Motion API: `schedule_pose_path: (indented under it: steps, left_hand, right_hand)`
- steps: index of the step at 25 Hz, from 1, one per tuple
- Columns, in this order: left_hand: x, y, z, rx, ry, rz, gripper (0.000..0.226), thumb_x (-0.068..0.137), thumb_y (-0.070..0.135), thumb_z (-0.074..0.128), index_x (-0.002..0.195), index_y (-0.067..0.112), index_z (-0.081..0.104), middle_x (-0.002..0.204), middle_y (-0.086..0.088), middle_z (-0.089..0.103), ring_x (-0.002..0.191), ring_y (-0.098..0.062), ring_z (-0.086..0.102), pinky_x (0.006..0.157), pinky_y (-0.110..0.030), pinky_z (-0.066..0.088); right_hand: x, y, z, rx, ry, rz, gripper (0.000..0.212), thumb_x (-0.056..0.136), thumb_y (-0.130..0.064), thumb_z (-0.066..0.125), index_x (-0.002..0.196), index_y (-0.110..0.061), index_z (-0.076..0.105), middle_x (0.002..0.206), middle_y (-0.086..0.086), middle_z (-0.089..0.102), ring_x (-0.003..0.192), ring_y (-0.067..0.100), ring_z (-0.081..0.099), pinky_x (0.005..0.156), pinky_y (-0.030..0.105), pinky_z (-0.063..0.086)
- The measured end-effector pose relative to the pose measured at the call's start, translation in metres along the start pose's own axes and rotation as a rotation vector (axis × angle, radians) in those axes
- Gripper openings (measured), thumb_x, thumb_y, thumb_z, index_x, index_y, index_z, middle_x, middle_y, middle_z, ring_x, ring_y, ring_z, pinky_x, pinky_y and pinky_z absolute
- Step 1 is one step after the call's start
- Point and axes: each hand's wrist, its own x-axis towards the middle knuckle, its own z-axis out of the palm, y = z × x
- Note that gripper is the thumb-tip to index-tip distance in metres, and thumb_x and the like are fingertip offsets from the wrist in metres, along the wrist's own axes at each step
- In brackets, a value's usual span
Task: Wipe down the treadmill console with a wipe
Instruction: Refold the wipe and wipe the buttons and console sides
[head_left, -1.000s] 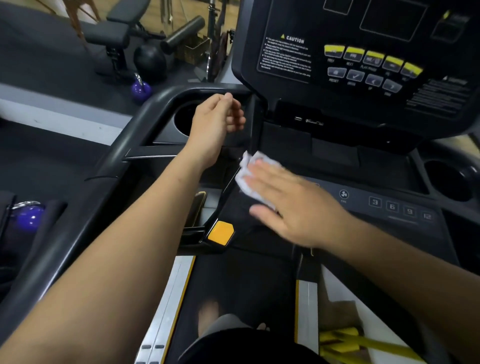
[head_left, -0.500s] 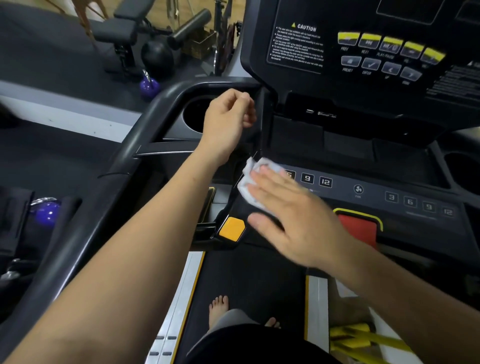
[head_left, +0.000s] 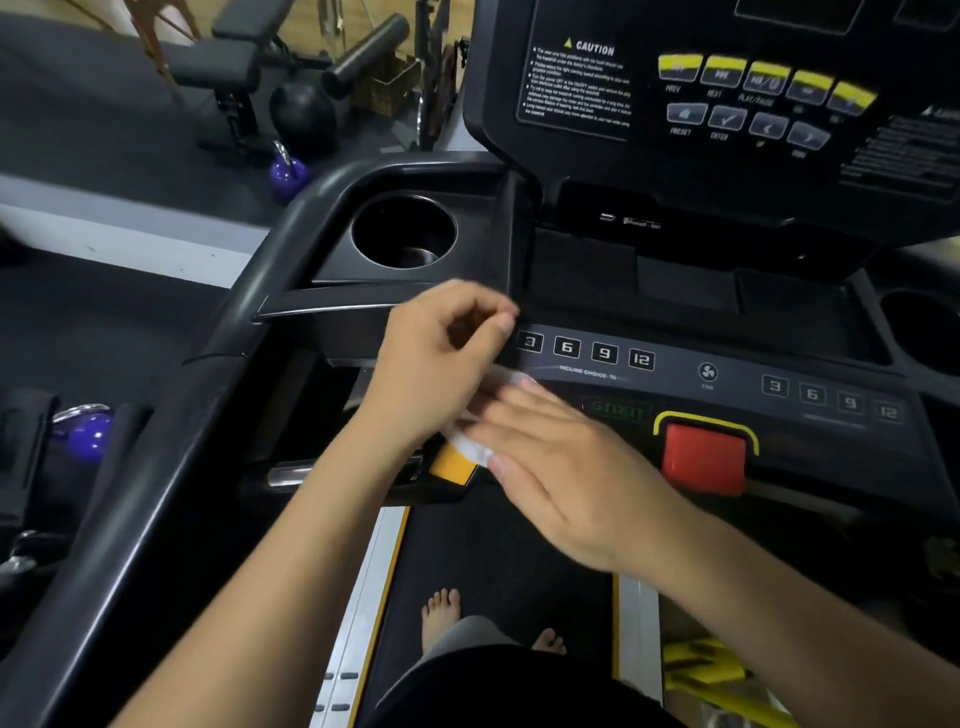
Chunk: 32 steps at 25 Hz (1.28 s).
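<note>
As seen from the head camera, the right hand (head_left: 561, 467) lay flat, fingers straight and close together, pressing a crumpled white wipe (head_left: 470, 448) onto the left end of the black treadmill console (head_left: 675, 376), on its lower button panel. The wipe was just beside an orange tab (head_left: 451, 466) and left of the red square stop button (head_left: 704, 462). The left hand (head_left: 441, 364) hovered over the wipe's upper edge, fingers loosely curled and holding nothing, below the round black cup holder (head_left: 402, 231).
</note>
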Motion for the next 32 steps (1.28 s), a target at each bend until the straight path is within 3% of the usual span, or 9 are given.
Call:
schedule_pose_path:
  steps: [5,8,11,14,18,20,25,28,32]
  left_hand:
    - [-0.032,0.006,-0.02,-0.134,-0.009,-0.124,0.015,0.089,0.022,0.066,0.103,0.023,0.071,0.094,0.004,0.072,0.085,-0.013,0.068,0.079,-0.025,0.054]
    - [-0.035,0.007,-0.031,-0.129,-0.204,-0.203,0.026,0.079,0.026,0.078,0.105,0.027,0.072,0.091,0.004,0.07,0.079,-0.011,0.063,0.075,-0.03,0.054]
    - [-0.036,0.009,-0.033,0.044,-0.186,-0.169,0.015,0.082,0.02,0.079,0.091,0.031,0.075,0.082,0.004,0.069,0.07,-0.006,0.06,0.066,-0.02,0.047]
    - [-0.036,0.016,-0.032,-0.207,-0.038,-0.221,0.011,0.088,0.02,0.069,0.079,0.025,0.071,0.075,0.001,0.069,0.068,-0.009,0.061,0.062,-0.02,0.049]
    - [-0.032,0.021,-0.026,-0.562,0.08,-0.408,0.015,0.093,0.024,0.057,0.078,0.021,0.058,0.077,-0.002,0.064,0.066,-0.016,0.06,0.057,-0.03,0.052]
    - [-0.029,0.024,-0.022,-0.585,0.116,-0.461,0.016,0.094,0.026,0.053,0.079,0.021,0.056,0.082,-0.003,0.068,0.069,-0.017,0.063,0.058,-0.032,0.053]
    - [-0.028,0.028,-0.014,-0.62,-0.019,-0.394,0.016,0.083,0.022,0.073,0.083,0.019,0.058,0.084,-0.01,0.062,0.075,-0.022,0.06,0.064,-0.031,0.05]
    - [-0.027,0.032,-0.013,-0.689,-0.038,-0.347,0.021,0.076,0.005,0.074,0.076,0.019,0.058,0.083,-0.009,0.064,0.078,-0.024,0.061,0.07,-0.034,0.05]
    - [-0.025,0.036,-0.009,-0.72,0.041,-0.365,0.022,0.08,0.009,0.072,0.071,0.018,0.054,0.076,-0.011,0.054,0.072,-0.024,0.056,0.067,-0.035,0.052]
  right_hand:
    - [0.016,0.015,-0.01,0.189,0.248,0.175,0.048,0.084,0.005,0.061,0.127,-0.017,0.063,0.135,0.0,0.056,0.125,0.013,0.05,0.108,0.024,0.036]
    - [0.017,0.019,-0.007,0.115,0.362,0.216,0.041,0.079,-0.005,0.072,0.118,-0.011,0.066,0.123,0.003,0.059,0.116,0.018,0.051,0.099,0.025,0.041]
    - [0.015,0.021,-0.008,0.06,0.478,0.18,0.019,0.085,-0.017,0.071,0.101,-0.009,0.073,0.109,0.002,0.063,0.105,0.018,0.053,0.09,0.023,0.043]
    - [0.013,0.016,-0.01,0.081,0.392,0.191,0.035,0.084,-0.034,0.068,0.114,-0.017,0.068,0.105,-0.006,0.059,0.101,0.013,0.051,0.085,0.028,0.045]
    - [0.021,0.02,-0.026,0.291,0.422,0.316,0.04,0.083,-0.021,0.072,0.119,-0.036,0.06,0.084,-0.022,0.055,0.076,0.003,0.055,0.067,0.013,0.044]
    - [0.025,0.022,-0.035,0.572,0.499,0.407,0.033,0.084,-0.014,0.071,0.108,-0.035,0.065,0.079,-0.016,0.062,0.07,0.006,0.061,0.067,0.017,0.049]
    - [0.031,0.019,-0.041,1.372,0.552,0.503,0.027,0.091,0.001,0.058,0.114,-0.013,0.062,0.097,0.011,0.07,0.097,0.027,0.07,0.079,0.034,0.057]
    - [0.03,0.021,-0.048,1.473,0.585,0.544,0.034,0.09,-0.007,0.064,0.122,-0.015,0.056,0.102,0.011,0.072,0.097,0.025,0.071,0.077,0.035,0.059]
    - [0.025,0.017,-0.044,1.165,0.425,0.618,0.048,0.081,-0.015,0.075,0.124,-0.022,0.056,0.099,0.003,0.075,0.087,0.021,0.073,0.067,0.029,0.058]
